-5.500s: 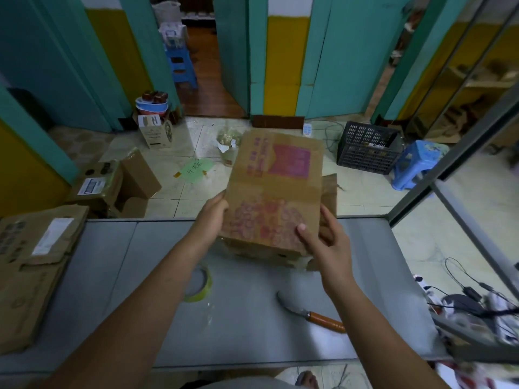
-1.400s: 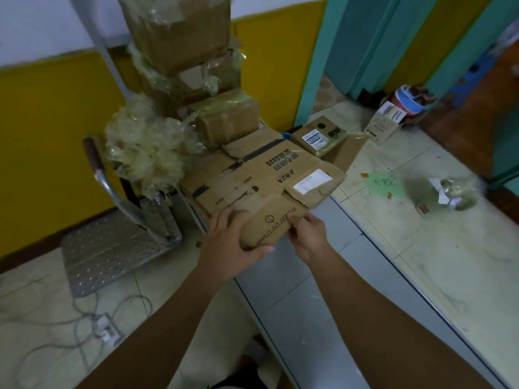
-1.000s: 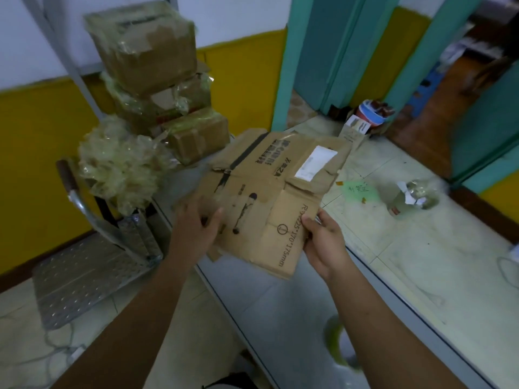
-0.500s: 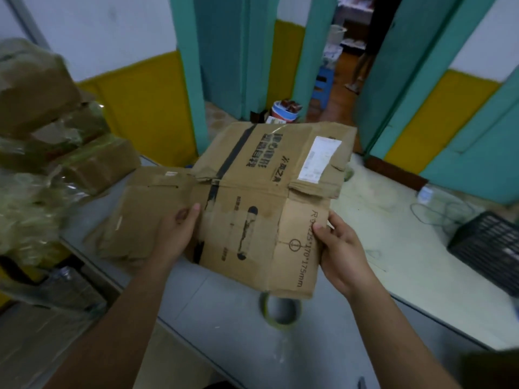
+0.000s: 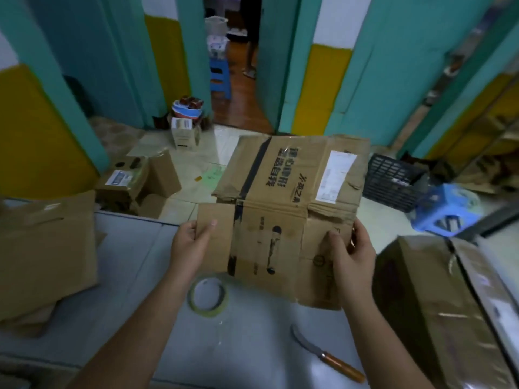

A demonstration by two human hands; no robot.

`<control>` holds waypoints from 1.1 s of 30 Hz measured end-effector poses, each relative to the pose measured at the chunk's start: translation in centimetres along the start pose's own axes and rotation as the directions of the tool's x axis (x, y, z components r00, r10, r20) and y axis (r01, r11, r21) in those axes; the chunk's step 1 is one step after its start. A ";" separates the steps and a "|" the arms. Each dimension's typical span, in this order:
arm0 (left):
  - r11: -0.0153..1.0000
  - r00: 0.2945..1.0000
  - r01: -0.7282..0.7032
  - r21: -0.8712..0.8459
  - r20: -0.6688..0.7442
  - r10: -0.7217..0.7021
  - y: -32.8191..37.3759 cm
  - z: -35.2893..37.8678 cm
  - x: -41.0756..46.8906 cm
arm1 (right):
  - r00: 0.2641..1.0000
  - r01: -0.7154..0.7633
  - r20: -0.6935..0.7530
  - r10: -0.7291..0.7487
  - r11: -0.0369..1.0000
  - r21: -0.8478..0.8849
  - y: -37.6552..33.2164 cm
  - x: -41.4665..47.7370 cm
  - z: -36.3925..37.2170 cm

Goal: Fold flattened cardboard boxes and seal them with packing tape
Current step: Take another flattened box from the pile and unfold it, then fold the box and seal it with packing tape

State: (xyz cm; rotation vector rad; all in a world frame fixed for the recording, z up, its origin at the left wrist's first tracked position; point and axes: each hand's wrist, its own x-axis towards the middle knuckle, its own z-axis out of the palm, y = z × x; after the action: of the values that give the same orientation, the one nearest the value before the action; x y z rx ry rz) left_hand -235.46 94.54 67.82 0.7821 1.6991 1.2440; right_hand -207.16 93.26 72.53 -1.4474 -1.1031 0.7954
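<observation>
I'm holding the flattened brown cardboard box with the black tape stripe and white shipping label (image 5: 283,209) up in front of me, over the grey tabletop (image 5: 134,276). It's lying totally flat between my hands, not opened up yet. My left hand (image 5: 191,245) is gripping the left edge of the near flap, thumb on the face and the rest tucked behind. My right hand (image 5: 352,259) is doing the same on the right edge, fingers (image 5: 361,234) curling round the back, so both sets of fingers are clamped on cardboard.

My take on doing this step well: I'm aiming to push the two side creases toward each other so the panels are popping open into a square, not yanking on the flaps. This one is looking pretty worn and creased, and I'm guessing it could be tearing at the old folds. After that I'm planning on standing it on the tabletop and folding the short flaps in first.

The roll of clear yellowish packing tape (image 5: 208,297) is sitting on the tabletop just below the box's near edge, and the wooden-handled knife (image 5: 328,353) is lying closer to me on the right. The pile of flat brown cardboard (image 5: 47,254) is waiting on my left and a taped-up brown box (image 5: 438,304) is sitting on my right
</observation>
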 end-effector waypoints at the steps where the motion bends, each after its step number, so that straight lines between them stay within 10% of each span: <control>1: 1.000 0.999 0.026 -0.013 0.027 -0.025 -0.1 0.8 -0.2 | 0.999 -0.007 -0.047 0.006 1.000 -0.016 0.9 0.1 -0.9; 17: 0.987 0.964 0.162 -0.011 0.216 -0.156 -3.0 4.0 -1.4 | 0.975 -0.190 -0.164 0.153 0.950 -0.247 8.5 1.1 -6.0; 27: 0.991 0.962 0.124 -0.048 0.253 -0.108 -3.9 2.9 -0.9 | 0.929 -0.311 -0.098 0.358 0.894 0.323 9.4 0.7 -7.8; 33: 0.992 0.969 0.124 -0.033 0.220 -0.113 -3.9 3.0 -1.2 | 0.926 -0.358 -0.022 0.377 0.894 0.268 7.8 0.2 -6.6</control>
State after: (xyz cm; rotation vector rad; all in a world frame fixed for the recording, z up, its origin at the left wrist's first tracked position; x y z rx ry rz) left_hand -232.18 93.58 64.06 0.7488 1.5115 1.0713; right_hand -199.46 91.35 66.11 -1.4642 -0.6428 1.1011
